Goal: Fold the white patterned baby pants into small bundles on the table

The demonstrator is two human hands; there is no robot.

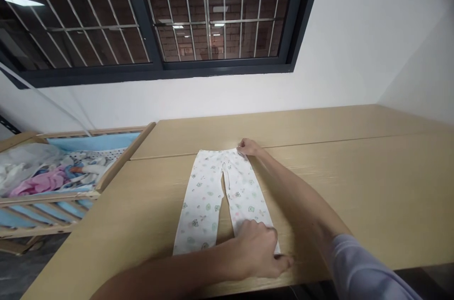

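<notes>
Small white baby trousers with a green printed pattern lie flat on the light wooden table, waistband away from me, legs toward me. My right hand reaches far out and pinches the right corner of the waistband. My left hand crosses in from the lower left and grips the hem of the right trouser leg near the table's front edge, its fingers curled on the cloth.
A wooden cot with blue lining stands left of the table, holding a heap of small clothes. A barred window sits in the white wall behind. A seam runs across the table behind the trousers.
</notes>
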